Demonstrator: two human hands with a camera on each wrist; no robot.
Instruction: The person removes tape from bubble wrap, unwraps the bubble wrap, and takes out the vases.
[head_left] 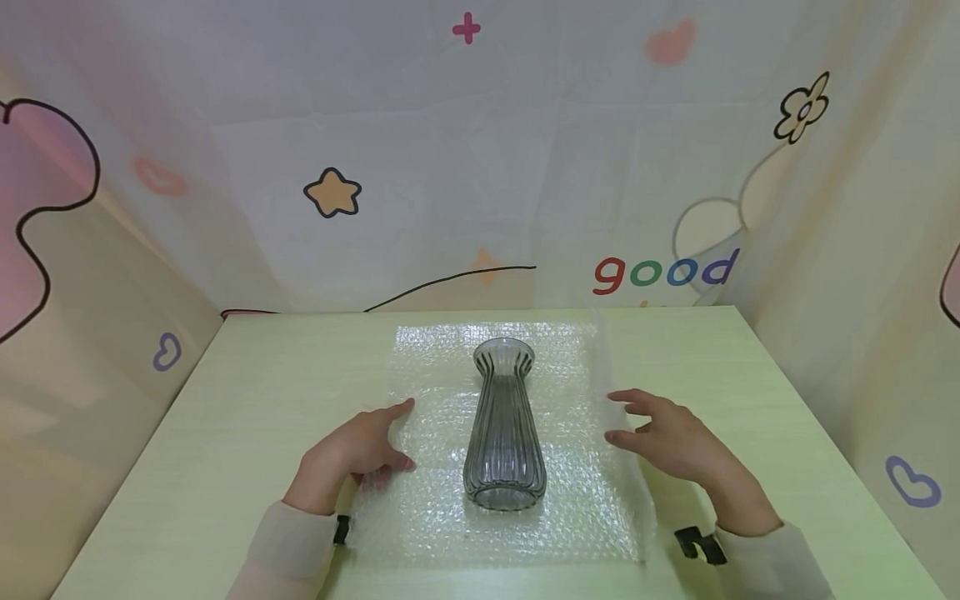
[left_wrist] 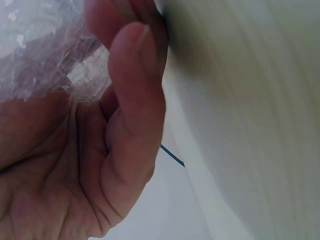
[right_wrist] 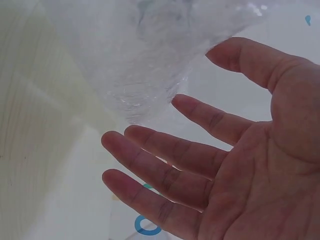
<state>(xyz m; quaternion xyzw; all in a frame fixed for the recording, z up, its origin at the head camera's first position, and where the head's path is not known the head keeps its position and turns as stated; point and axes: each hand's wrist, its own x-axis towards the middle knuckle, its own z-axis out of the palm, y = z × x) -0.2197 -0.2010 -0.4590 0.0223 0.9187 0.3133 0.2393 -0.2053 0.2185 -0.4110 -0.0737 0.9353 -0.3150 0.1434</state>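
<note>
Head view first: one grey, see-through ribbed glass vase (head_left: 505,433), lying on its side with the flared mouth pointing far and the wider base near. It's on one clear, shiny sheet of bubble wrap (head_left: 435,517), about the middle of a pale wood-grain table (head_left: 247,392). The vase narrows to a neck before the mouth, ribs running lengthwise, pretty glossy.

Two hands in the shot. Left hand (head_left: 365,442) is at the wrap's left edge, thumb and index spread wide. Right hand (head_left: 671,433) is at the turned-up right edge, thumb and fingers well apart too. Neither one is on the vase. There are two light sleeves (head_left: 288,542), one black strap piece (head_left: 697,546) showing by each, and at the far side one white cartoon-print backdrop (head_left: 450,125) with "good" in four coloured letters.

Left wrist cam: it gets the palm side, which the head view doesn't. Fingers are loosely bent low by the table, wrap lying against the palm; can't tell if anything's pinched.

Right wrist cam: all five fingers, counted, spread and nearly straight. Thumb and index tips touch the wrap's edge, no grip on it.
</note>
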